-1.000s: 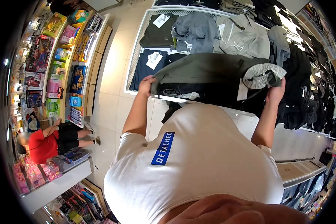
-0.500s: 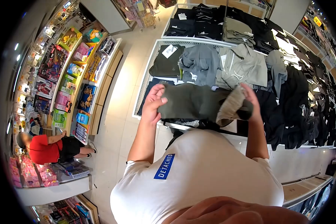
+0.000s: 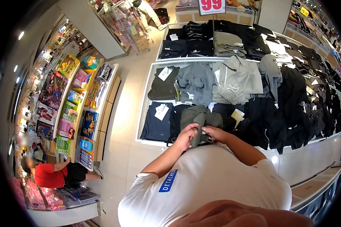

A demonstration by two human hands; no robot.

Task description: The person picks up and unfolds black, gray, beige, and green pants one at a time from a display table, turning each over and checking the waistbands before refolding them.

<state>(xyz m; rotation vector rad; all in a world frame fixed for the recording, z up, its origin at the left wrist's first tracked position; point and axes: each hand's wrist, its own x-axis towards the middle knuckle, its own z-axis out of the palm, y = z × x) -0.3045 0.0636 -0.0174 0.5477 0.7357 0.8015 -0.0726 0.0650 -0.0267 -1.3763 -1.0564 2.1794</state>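
Observation:
A dark olive garment (image 3: 189, 116) lies bunched over the front edge of the display table, just ahead of my chest. My left hand (image 3: 186, 137) is closed on a raised fold at its middle. On the other side of that fold, my right hand (image 3: 215, 134) pinches the cloth, thumb uppermost. The garment's exact kind does not show, and its lower part is hidden behind my hands and shirt. Left of it lies a folded navy garment (image 3: 155, 125) with a white tag. Beyond it are a blue-grey garment (image 3: 195, 85) and a light grey garment with a drawstring (image 3: 242, 77).
The white mesh-sided table (image 3: 143, 113) carries stacks of dark clothes to the right. A second table (image 3: 163, 45) stands behind it. Left of the aisle are shelves of boxed toys (image 3: 79, 94) and a person in a red top (image 3: 51, 174). A red price sign (image 3: 212, 5) hangs at the back.
The olive garment has come down from being stretched between my hands onto the table. My hands have moved together around its middle fold. The camera view has tilted upward.

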